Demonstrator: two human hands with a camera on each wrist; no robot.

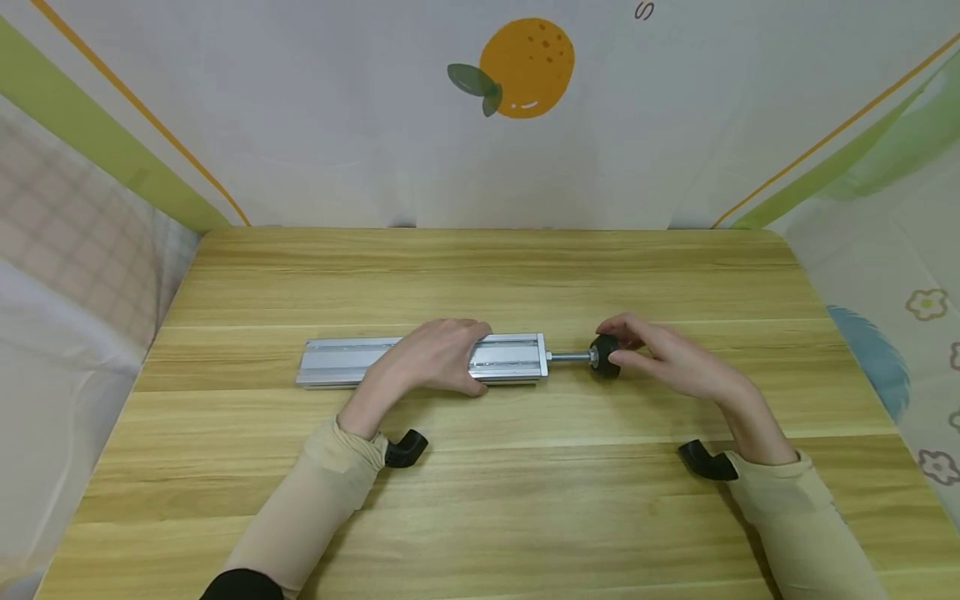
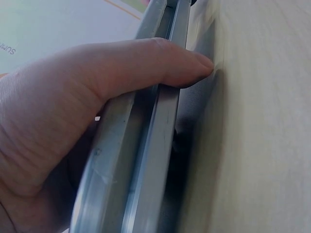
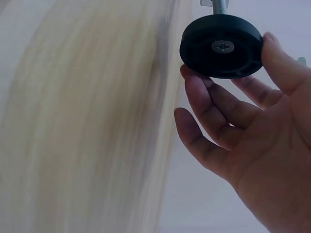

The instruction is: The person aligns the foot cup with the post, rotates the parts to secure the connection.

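A long silver aluminium profile lies across the wooden table. My left hand grips it from above, right of its middle, and in the left wrist view the thumb bends over its near side. From the profile's right end plate sticks out a threaded rod with a nut at the plate. On the rod's end sits a round black levelling foot. My right hand pinches this foot by its rim between thumb and fingers. The right wrist view shows the foot's underside with a cross-slotted screw in its centre.
The wooden table carries the profile near its middle. Behind it hangs a white cloth with a printed orange fruit. Black curved wrist pieces stick out at both sleeves, low over the table.
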